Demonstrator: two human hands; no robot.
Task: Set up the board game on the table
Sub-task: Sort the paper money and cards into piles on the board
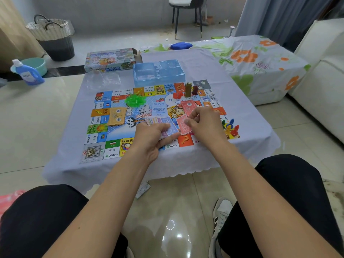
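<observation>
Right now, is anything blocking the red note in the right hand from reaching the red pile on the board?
Nothing visible. The right hand pinches the red note, and the red pile lies just beyond it with only open board between.

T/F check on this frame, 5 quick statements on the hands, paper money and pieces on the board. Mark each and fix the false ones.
1. The left hand holds a fanned bundle of purple paper notes. True.
2. The right hand pinches a red paper note. True.
3. The pile of green plastic houses lies in the clear blue plastic tray. False: it lies on the colourful game board.
4. The stack of tan paper notes rests on the board's left part. True.
5. The printed game box sits on the board. False: it lies beyond the table's far left corner.
</observation>
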